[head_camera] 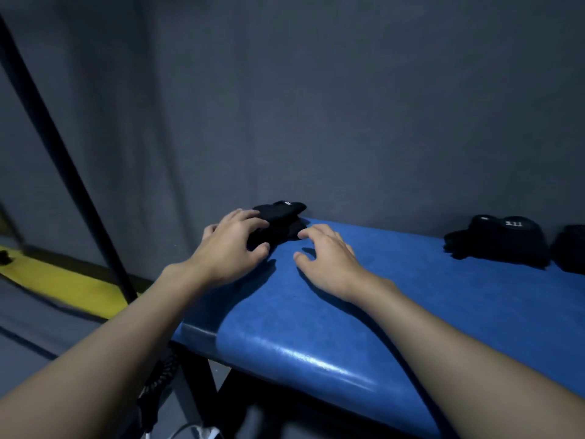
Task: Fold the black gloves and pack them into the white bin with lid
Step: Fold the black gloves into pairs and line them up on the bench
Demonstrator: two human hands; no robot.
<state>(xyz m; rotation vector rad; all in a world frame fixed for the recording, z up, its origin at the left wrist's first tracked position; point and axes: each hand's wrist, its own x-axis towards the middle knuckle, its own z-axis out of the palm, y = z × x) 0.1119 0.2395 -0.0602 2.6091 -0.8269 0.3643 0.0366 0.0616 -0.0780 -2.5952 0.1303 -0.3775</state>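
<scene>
A bundle of black gloves [280, 218] lies at the far left corner of the blue padded bench [395, 299], against the grey wall. My left hand [231, 245] rests on its left side, fingers curled over the fabric and thumb by its near edge. My right hand [326, 258] lies spread on the bench just right of the bundle, its fingertips touching the glove's near right edge. More black gloves [497, 240] sit at the far right of the bench, one with white lettering. The white bin is not in view.
Another dark item [571, 248] is cut off at the right edge. A black pole [63, 160] slants down on the left. A yellow floor strip [63, 286] and grey floor lie left of the bench. The grey wall stands right behind the bench.
</scene>
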